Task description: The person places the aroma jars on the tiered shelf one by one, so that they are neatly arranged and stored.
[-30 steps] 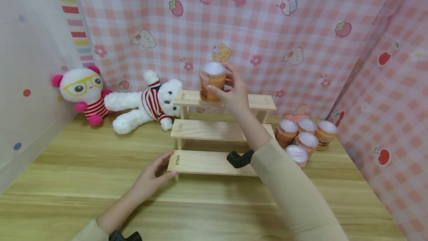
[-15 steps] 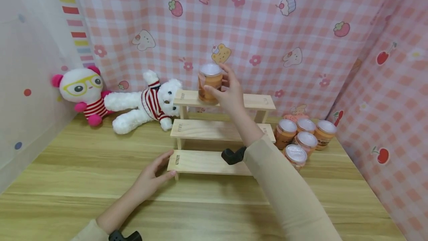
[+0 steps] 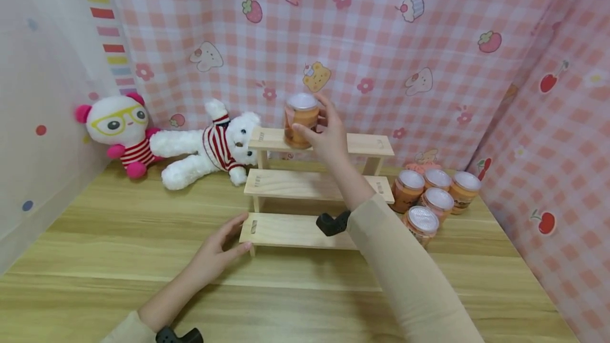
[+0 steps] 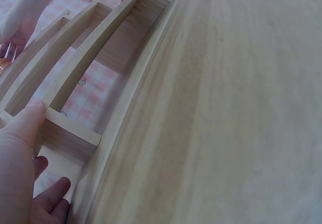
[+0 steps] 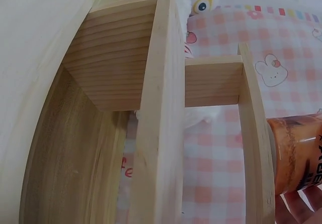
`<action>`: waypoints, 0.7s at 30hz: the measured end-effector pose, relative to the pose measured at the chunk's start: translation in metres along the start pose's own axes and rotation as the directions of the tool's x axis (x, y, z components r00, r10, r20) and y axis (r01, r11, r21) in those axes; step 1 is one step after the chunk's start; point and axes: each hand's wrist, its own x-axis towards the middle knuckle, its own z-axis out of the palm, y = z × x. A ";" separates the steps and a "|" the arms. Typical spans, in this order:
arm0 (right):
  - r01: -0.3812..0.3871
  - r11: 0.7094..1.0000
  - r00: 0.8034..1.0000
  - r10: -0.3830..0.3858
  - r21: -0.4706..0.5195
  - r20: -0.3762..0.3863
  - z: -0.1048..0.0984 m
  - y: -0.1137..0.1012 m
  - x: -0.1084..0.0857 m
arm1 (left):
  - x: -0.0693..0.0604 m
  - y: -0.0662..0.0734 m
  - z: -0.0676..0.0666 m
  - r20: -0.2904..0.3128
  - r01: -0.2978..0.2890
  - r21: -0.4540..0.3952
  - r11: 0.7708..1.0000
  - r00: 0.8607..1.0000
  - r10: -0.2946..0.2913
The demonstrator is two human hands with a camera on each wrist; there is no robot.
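Observation:
A three-step wooden rack [image 3: 300, 183] stands on the table. On its top step an orange jar [image 3: 301, 120] with a clear lid sits left of the middle, gripped from the right by my right hand [image 3: 331, 139]. In the right wrist view the jar [image 5: 297, 153] stands against the top board, with fingers [image 5: 299, 206] curled around it. My left hand [image 3: 216, 253] holds the left end of the bottom step. The left wrist view shows the left thumb [image 4: 30, 121] at the board's corner and the other fingers [image 4: 53, 199] beside the end panel.
Several lidded orange jars [image 3: 437, 200] stand grouped right of the rack. At the back left are a panda plush [image 3: 119, 131] and a white plush [image 3: 205, 147] in a striped shirt, close to the rack. A pink checked curtain [image 3: 286, 41] hangs behind the wooden table [image 3: 119, 237].
The jar in my right hand has come down slightly and a little left onto the top step. My right forearm has shifted left; my left hand has stayed put.

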 end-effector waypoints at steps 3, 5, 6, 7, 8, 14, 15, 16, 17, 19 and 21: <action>0.008 0.999 1.000 -0.007 -0.033 0.006 0.000 0.000 -0.001 | 0.000 0.000 0.000 0.001 0.002 -0.002 1.000 1.000 -0.002; 0.010 0.999 1.000 -0.010 -0.051 0.002 -0.001 0.000 -0.002 | 0.000 0.001 0.000 0.002 0.003 -0.006 1.000 1.000 -0.003; 0.012 0.998 1.000 -0.012 -0.054 -0.004 -0.002 0.000 -0.004 | -0.001 0.001 0.000 0.002 0.004 -0.006 1.000 1.000 -0.004; 0.012 0.999 1.000 -0.013 -0.050 -0.013 -0.003 0.000 -0.005 | -0.001 0.001 0.000 0.003 0.004 -0.005 1.000 1.000 -0.004; 0.010 0.999 1.000 -0.011 -0.040 -0.022 -0.004 -0.001 -0.006 | -0.001 0.001 0.000 0.004 0.005 -0.004 1.000 1.000 -0.005; 0.031 0.999 0.996 -0.029 0.015 -0.088 -0.011 -0.004 -0.021 | 0.000 0.001 0.000 0.006 -0.001 0.001 1.000 1.000 0.001; 0.043 0.999 0.994 -0.042 0.015 -0.097 -0.012 -0.004 -0.025 | 0.000 0.001 0.000 0.005 -0.001 0.000 1.000 1.000 0.001; 0.053 0.998 0.993 -0.051 0.015 -0.106 -0.014 -0.005 -0.028 | 0.000 0.001 0.000 0.005 -0.001 0.000 1.000 1.000 0.001; 0.066 0.998 0.991 -0.064 0.017 -0.114 -0.016 -0.006 -0.032 | -0.001 0.001 0.000 0.004 -0.002 0.000 1.000 1.000 0.002; 0.101 0.994 0.988 -0.097 0.030 -0.124 -0.020 -0.007 -0.040 | -0.001 0.001 0.000 0.003 -0.003 0.000 1.000 1.000 0.003; 0.135 0.990 0.983 -0.129 0.041 -0.128 -0.024 -0.008 -0.049 | -0.001 0.001 0.000 0.003 -0.006 0.001 1.000 1.000 0.006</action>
